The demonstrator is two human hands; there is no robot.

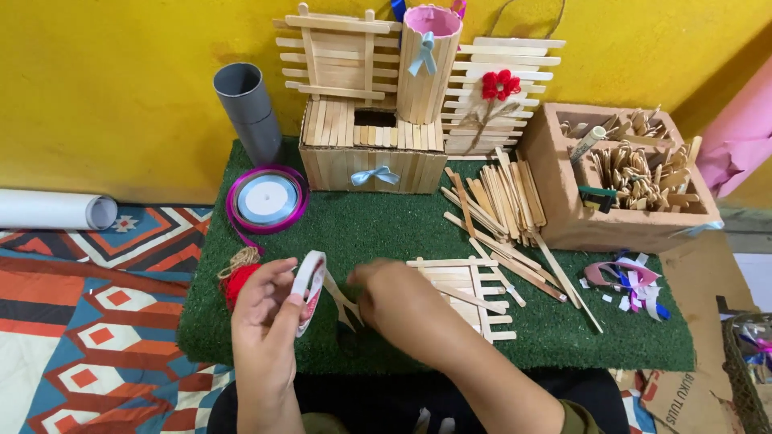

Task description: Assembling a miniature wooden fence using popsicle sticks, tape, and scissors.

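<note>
Left hand (265, 321) grips a tape roll (308, 289); right hand (394, 301) is closed on scissors (344, 304), near the mat's (362, 233) front edge. Stick panel (470, 293) lies just right; red yarn (236, 281) left.

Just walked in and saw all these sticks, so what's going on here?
A person is doing craft work on a green mat. The left hand holds a tape roll upright, and the right hand is at a pair of scissors beside it. Next to the right hand lies a flat stick panel, with loose sticks behind it. A stick box, a ribbon spool and a cardboard box of wooden pieces stand further back.
</note>
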